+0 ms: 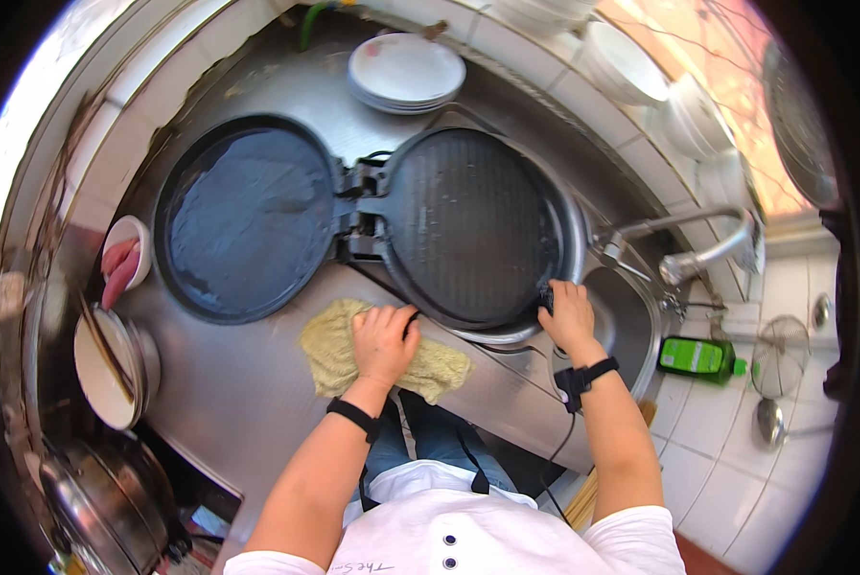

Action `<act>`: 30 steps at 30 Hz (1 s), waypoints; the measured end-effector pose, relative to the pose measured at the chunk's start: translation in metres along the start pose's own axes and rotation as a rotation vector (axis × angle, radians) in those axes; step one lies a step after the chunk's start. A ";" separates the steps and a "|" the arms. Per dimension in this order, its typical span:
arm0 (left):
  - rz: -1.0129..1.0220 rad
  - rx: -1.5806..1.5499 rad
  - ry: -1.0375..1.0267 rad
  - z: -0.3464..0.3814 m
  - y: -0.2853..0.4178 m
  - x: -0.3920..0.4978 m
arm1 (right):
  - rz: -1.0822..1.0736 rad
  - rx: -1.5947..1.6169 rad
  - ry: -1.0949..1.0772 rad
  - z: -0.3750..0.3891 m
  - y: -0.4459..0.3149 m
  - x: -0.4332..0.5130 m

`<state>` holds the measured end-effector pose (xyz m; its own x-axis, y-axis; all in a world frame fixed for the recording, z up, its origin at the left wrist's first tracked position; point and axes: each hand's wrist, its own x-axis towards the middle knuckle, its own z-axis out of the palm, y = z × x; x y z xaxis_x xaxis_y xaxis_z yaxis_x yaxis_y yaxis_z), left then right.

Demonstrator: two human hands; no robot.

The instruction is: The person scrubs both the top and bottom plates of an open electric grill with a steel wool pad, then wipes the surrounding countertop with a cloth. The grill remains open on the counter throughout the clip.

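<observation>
An electric griddle lies opened flat on the steel counter, its smooth wet round plate [250, 215] on the left, its ribbed round plate [473, 223] on the right. Over a metal basin rim [579, 237] sits the ribbed half. My left hand [387, 341] rests on a yellow-green cloth [329, 345], thumb side near the ribbed half's edge; what its fingers grip is partly hidden. At the lower right edge of the ribbed plate, my right hand [572, 313] has its fingers closed on a dark scrubber [546, 296].
A stack of plates [407, 68] stands behind the griddle. To the left are a small bowl [141, 237] and stacked bowls with chopsticks [92, 366]. A faucet [710, 262], the sink [624, 316] and a green soap bottle [696, 357] are at right.
</observation>
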<state>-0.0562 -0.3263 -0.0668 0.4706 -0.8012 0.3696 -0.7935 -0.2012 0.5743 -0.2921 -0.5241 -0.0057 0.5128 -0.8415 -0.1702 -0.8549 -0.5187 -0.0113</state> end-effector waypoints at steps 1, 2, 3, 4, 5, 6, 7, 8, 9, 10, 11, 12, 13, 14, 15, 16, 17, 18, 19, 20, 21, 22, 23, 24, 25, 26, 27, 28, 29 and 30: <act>-0.010 -0.008 -0.001 -0.001 0.000 0.001 | -0.160 -0.025 -0.028 0.011 0.003 0.002; -0.007 0.003 0.001 -0.001 0.000 0.001 | -0.135 -0.021 -0.126 0.018 0.009 0.008; -0.017 0.005 -0.005 -0.002 0.000 0.002 | -0.088 -0.023 -0.271 0.024 0.014 0.013; -0.028 0.003 -0.011 -0.002 0.000 0.000 | -0.119 -0.107 -0.261 0.031 0.018 0.020; -0.034 -0.004 -0.009 -0.002 0.001 -0.001 | -0.147 -0.223 -0.206 0.034 0.022 0.026; -0.037 -0.013 -0.002 -0.002 0.000 -0.001 | -0.133 -0.348 -0.085 0.041 0.019 0.031; -0.036 -0.020 0.009 -0.002 0.000 -0.001 | -0.139 -0.320 -0.107 0.043 0.020 0.038; -0.040 -0.018 0.008 -0.002 0.000 -0.002 | -0.097 -0.347 -0.121 0.046 0.018 0.043; -0.035 -0.015 0.025 -0.001 0.000 -0.002 | -0.051 -0.351 -0.176 0.047 0.015 0.049; -0.037 -0.017 0.035 -0.001 0.000 -0.002 | -0.093 -0.365 -0.252 0.045 0.014 0.051; -0.042 -0.027 0.041 0.000 0.000 -0.002 | -0.114 -0.383 -0.323 0.043 0.012 0.055; -0.048 -0.037 0.046 0.000 0.000 -0.002 | -0.122 -0.385 -0.474 0.038 0.011 0.055; -0.057 -0.051 0.050 0.000 0.000 -0.002 | -0.124 -0.422 -0.580 0.033 0.010 0.057; -0.067 -0.062 0.059 0.000 -0.001 -0.002 | -0.246 -0.453 -0.451 0.025 0.012 0.053; -0.072 -0.062 0.061 0.000 -0.001 -0.003 | -0.213 -0.349 -0.378 0.016 0.012 0.050; -0.073 -0.066 0.061 0.000 -0.001 -0.003 | -0.163 -0.281 -0.280 0.006 0.011 0.045; -0.076 -0.077 0.061 0.000 -0.001 -0.002 | -0.113 -0.211 -0.199 -0.005 0.007 0.040; -0.074 -0.077 0.062 0.000 -0.001 -0.002 | -0.134 -0.180 -0.100 -0.018 0.003 0.033; -0.078 -0.083 0.061 0.000 -0.001 -0.003 | -0.156 -0.121 -0.044 -0.032 -0.004 0.029; -0.082 -0.101 0.062 0.000 -0.001 -0.003 | -0.152 -0.069 -0.019 -0.046 -0.015 0.022; -0.081 -0.100 0.061 0.001 -0.001 -0.004 | -0.147 -0.013 0.025 -0.060 -0.030 0.015; -0.079 -0.106 0.066 0.001 -0.001 -0.004 | -0.188 0.084 0.061 -0.072 -0.050 0.013; -0.081 -0.114 0.071 0.001 -0.001 -0.004 | -0.223 0.151 0.092 -0.081 -0.074 0.014; -0.080 -0.107 0.066 0.000 -0.001 -0.005 | -0.244 0.214 0.115 -0.087 -0.100 0.015; -0.083 -0.102 0.061 0.000 -0.002 -0.005 | -0.305 0.257 0.180 -0.089 -0.126 0.019; -0.087 -0.099 0.057 0.000 -0.002 -0.006 | -0.343 0.270 0.206 -0.090 -0.150 0.024; -0.086 -0.107 0.058 0.000 -0.002 -0.006 | -0.366 0.288 0.237 -0.086 -0.171 0.029; -0.090 -0.118 0.058 0.000 -0.003 -0.006 | -0.446 0.286 0.311 -0.080 -0.186 0.033; -0.093 -0.128 0.056 0.000 -0.003 -0.006 | -0.517 0.250 0.370 -0.074 -0.200 0.038; -0.092 -0.136 0.054 0.000 -0.004 -0.006 | -0.512 0.191 0.352 -0.066 -0.211 0.039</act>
<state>-0.0561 -0.3205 -0.0715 0.5617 -0.7506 0.3480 -0.6887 -0.1911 0.6994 -0.0862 -0.4577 0.0553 0.8264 -0.5113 0.2359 -0.4779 -0.8584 -0.1864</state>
